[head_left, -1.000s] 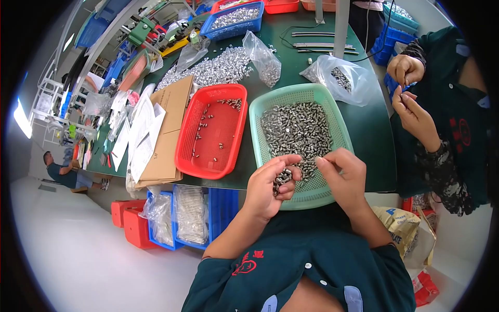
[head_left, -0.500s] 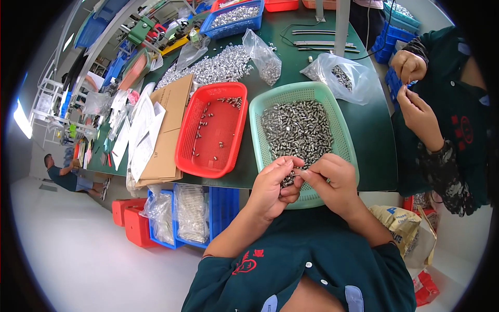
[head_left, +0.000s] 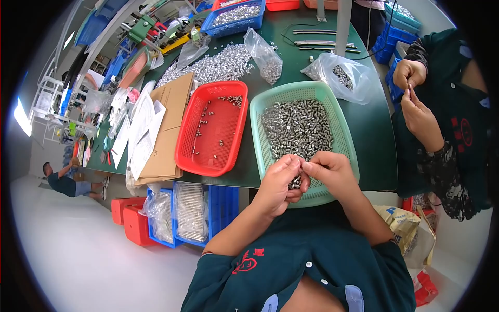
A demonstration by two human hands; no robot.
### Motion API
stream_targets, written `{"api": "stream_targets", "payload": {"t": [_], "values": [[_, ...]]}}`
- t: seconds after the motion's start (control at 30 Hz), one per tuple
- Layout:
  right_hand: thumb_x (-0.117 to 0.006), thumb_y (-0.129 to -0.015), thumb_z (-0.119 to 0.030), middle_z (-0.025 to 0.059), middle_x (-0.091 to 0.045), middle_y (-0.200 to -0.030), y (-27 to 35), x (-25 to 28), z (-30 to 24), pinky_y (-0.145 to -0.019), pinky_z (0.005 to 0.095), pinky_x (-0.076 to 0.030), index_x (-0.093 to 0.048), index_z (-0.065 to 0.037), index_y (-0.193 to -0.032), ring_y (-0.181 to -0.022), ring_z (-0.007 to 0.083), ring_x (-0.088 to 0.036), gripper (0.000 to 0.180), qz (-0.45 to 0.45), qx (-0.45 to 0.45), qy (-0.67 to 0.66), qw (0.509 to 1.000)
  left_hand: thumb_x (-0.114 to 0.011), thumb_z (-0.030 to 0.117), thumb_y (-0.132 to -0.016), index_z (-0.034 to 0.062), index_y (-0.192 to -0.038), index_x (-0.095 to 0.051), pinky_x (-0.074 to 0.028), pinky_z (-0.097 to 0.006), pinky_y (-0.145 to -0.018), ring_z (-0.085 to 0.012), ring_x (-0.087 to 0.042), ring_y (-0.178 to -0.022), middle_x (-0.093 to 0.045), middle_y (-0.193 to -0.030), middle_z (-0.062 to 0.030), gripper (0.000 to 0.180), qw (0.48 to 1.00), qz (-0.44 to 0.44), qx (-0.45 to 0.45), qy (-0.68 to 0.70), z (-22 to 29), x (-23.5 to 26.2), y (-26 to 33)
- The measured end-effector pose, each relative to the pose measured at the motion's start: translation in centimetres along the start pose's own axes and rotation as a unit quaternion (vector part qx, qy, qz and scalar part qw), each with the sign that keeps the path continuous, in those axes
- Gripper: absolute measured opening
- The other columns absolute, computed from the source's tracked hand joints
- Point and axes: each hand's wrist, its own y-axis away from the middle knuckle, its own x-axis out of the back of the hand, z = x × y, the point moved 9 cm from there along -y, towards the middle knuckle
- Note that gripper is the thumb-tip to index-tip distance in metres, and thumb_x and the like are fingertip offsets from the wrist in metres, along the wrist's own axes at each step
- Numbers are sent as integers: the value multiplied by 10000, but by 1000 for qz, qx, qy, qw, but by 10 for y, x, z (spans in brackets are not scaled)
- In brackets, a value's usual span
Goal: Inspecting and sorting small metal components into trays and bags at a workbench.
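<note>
Green-topped and crowded, the table (head_left: 375,132) bends across this workroom. At its near edge sits a mint-green basket (head_left: 343,138) with a bed of small metal parts (head_left: 296,122) in it, right in front of the seated person, likely so that both hands can work over it and anything dropped falls back inside.

The left hand (head_left: 277,186) is half curled, palm cupped around a little clutch of parts (head_left: 295,182); I'd say the bent fingers are there to stop them rolling out. The right hand (head_left: 333,174) meets it at the thumb, its thumb and forefinger drawn together in a pinch, but from where I stand I cannot tell whether anything is between them. Together they cover the basket's near end.

Just left, a red basket (head_left: 215,135) holds only a scattering of parts, within easy reach. Beyond it, cardboard (head_left: 169,112) and loose papers (head_left: 146,135) take up that side. A heap of shiny pieces (head_left: 221,66) and two plastic bags (head_left: 267,62) crowd the far side, where a pale post (head_left: 343,26) interrupts the surface. At the right, a co-worker's hands (head_left: 420,119) pinch something too small to make out.
</note>
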Motion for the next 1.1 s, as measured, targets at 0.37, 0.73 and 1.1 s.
{"api": "stream_targets", "payload": {"t": [0.37, 0.73, 1.1], "values": [[-629, -853, -170, 0, -575, -661, 9, 30, 10, -525, 218, -353, -587, -52, -723, -562, 68, -462, 181, 127, -33, -53, 990, -408, 254, -964, 64, -999, -491, -234, -180, -410, -58, -308, -450, -527, -711, -84, 211, 998, 36, 27, 39, 1, 12, 4], [-702, -744, -68, 60, -498, -607, 32, -2, -72, -481, 303, -360, -583, -20, -698, -534, 187, -479, 136, 159, 261, 355, 883, -435, 213, -964, 65, -989, -512, -216, -181, -392, -46, -290, -437, -470, -680, -28, 169, 980, -79, 21, 181, -5, 9, 4], [-696, -756, -56, 48, -516, -620, 25, 0, -51, -490, 275, -357, -602, -14, -738, -541, 150, -474, 105, 149, 247, 279, 916, -463, 234, -959, 69, -957, -518, -218, -181, -400, -46, -286, -453, -448, -682, -9, 174, 978, -73, 30, 194, -10, 2, 1]]}}
